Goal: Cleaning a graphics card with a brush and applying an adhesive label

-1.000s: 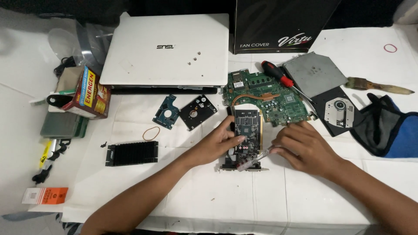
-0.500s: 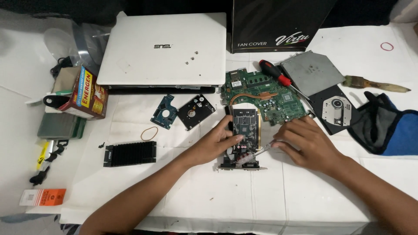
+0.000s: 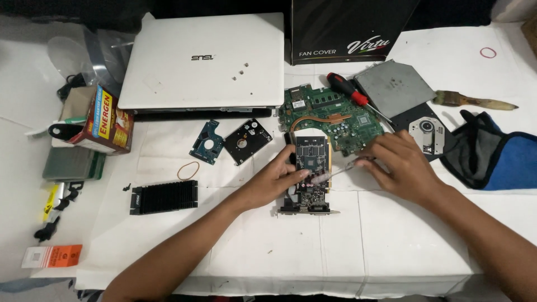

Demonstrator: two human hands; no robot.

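While perhaps steadied, hands [image 3: 279, 179] on card [image 3: 311, 162].

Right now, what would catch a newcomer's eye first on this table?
Two bare hands meet at the centre over a black circuit card: the left hand steadies it, the right hand holds a thin tool to it. Behind lie a green motherboard and a closed white laptop.

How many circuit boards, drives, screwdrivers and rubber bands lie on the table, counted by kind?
Circuit boards: 3 (black card under left hand, green motherboard, small blue board)
Drives: 2 (hard drive, optical drive)
Screwdrivers: 2 (red-handled; one in right hand)
Rubber bands: 2 ()
Total: 9
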